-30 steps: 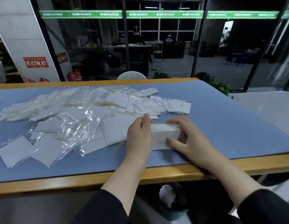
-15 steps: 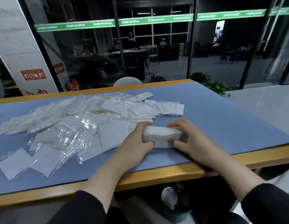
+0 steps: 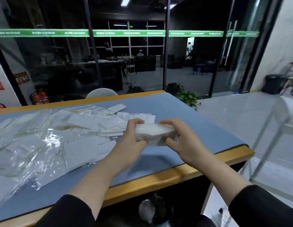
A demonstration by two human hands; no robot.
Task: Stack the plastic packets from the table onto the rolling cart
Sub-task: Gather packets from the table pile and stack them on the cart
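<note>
A thick bundle of plastic packets (image 3: 154,132) hangs above the blue table mat (image 3: 199,128), clear of the surface. My left hand (image 3: 132,140) grips its left end, fingers curled over the top and thumb underneath. My right hand (image 3: 183,140) grips its right end the same way. Many loose clear packets (image 3: 57,136) with white inserts lie spread over the left half of the mat. A blurred metal frame with a white surface, probably the rolling cart (image 3: 276,133), stands past the table's right end.
The table has a wooden edge (image 3: 175,174) near me. A glass wall (image 3: 126,63) stands behind it, with a white chair back (image 3: 101,94) and potted plants (image 3: 188,97) beyond the far side. A dark bin (image 3: 272,84) sits on the white floor at far right.
Both hands have lifted the bundle off the mat and carried it slightly right. My view has swung up and to the right, bringing the frame at the right into sight.
</note>
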